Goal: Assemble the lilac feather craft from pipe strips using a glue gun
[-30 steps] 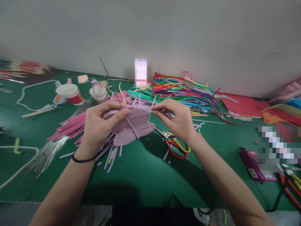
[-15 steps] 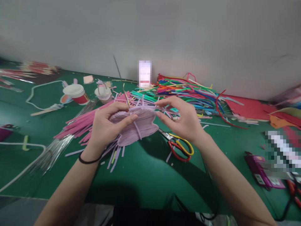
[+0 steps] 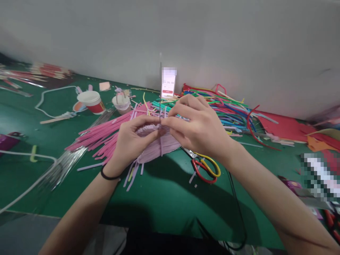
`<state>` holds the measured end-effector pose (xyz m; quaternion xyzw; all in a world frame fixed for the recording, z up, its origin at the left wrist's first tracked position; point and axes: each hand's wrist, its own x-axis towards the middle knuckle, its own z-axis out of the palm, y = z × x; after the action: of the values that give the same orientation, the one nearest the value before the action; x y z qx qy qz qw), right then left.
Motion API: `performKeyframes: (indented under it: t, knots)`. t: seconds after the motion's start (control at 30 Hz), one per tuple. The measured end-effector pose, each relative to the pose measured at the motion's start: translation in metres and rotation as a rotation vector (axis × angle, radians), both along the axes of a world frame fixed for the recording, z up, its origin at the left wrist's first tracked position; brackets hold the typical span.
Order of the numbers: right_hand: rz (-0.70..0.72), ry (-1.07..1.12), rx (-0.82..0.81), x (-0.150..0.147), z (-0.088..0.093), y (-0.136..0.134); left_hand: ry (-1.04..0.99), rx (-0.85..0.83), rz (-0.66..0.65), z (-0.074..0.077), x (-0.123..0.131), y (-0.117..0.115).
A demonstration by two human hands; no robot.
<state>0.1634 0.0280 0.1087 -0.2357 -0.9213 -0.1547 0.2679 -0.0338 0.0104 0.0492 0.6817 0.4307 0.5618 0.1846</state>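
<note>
A lilac panel of pipe cleaners laid side by side, with one strip across its middle, is tilted above the table. My left hand grips it at the upper left edge, thumb on the near face. My right hand is pinched at the top edge, its fingertips meeting those of my left hand; what lies between them is hidden. From that spot a thin dark wire stands upright. Below and right of the panel lie scissors with red and yellow handles.
Pink pipe cleaners lie to the left, a multicoloured pile behind my right hand. A paper cup, a small lilac basket and a phone stand at the back. Red sheets lie at right.
My right hand has moved left and pinched at the panel's top edge by my left fingertips. The wire has swung from leaning left to upright.
</note>
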Motion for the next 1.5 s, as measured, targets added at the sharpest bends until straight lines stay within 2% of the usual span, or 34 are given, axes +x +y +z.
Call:
performKeyframes:
  t: [0.27, 0.73, 0.9, 1.07, 1.2, 1.3, 1.5]
  knots:
    - [-0.015, -0.07, 0.112, 0.001, 0.003, -0.005, -0.005, 0.017, -0.023, 0.003, 0.0, 0.0]
    - [-0.019, -0.111, 0.142, 0.005, 0.0, -0.002, 0.005, 0.042, 0.003, 0.001, 0.004, 0.0]
    - [-0.02, -0.017, 0.015, 0.005, -0.003, 0.0, -0.053, 0.121, 0.061, -0.004, 0.01, -0.002]
    - [0.056, 0.096, -0.171, 0.004, -0.008, 0.002, -0.036, 0.181, 0.079, -0.01, 0.011, -0.006]
    - [0.082, 0.112, -0.233, 0.003, -0.009, 0.001, 0.007, 0.308, 0.2, -0.013, 0.01, -0.01]
    - [0.052, 0.108, -0.225, 0.003, -0.006, 0.001, -0.003, 0.246, 0.227, -0.009, 0.012, -0.012]
    - [0.048, 0.141, -0.291, 0.004, 0.0, -0.002, -0.142, 0.045, 0.132, 0.01, 0.016, -0.015]
